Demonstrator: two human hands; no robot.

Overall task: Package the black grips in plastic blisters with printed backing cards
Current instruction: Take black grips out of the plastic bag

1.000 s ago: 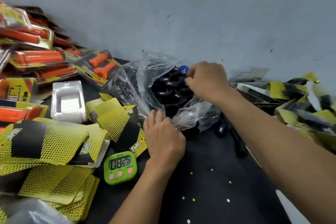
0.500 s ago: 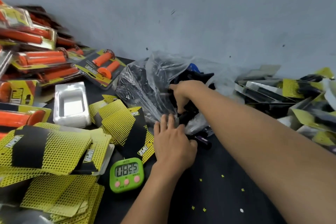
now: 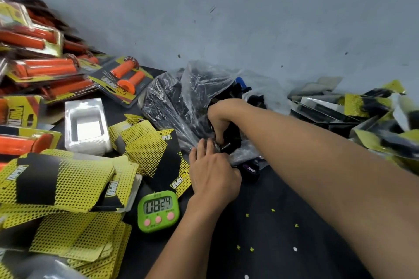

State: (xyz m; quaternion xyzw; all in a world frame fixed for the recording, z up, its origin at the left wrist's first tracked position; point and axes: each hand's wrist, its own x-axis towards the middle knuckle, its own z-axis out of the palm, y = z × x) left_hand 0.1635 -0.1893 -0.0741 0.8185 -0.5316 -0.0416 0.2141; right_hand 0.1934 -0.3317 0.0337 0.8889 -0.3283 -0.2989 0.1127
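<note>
The right hand [image 3: 218, 118] reaches into the plastic bag [image 3: 181, 102], its fingers hidden among black grips [image 3: 235, 133]; orange packages [image 3: 34, 36] at the left edge are blurred.

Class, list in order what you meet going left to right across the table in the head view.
orange packs → blister stack → timer → loose black grip → black packs

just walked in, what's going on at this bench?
A person is fetching stock for packaging. The right hand is inside the clear plastic bag, fingers curled on black grips, while the left hand presses the bag's near edge to the table. The clear blisters and yellow-black backing cards lie untouched at left. The green timer reads 08:24.
</note>
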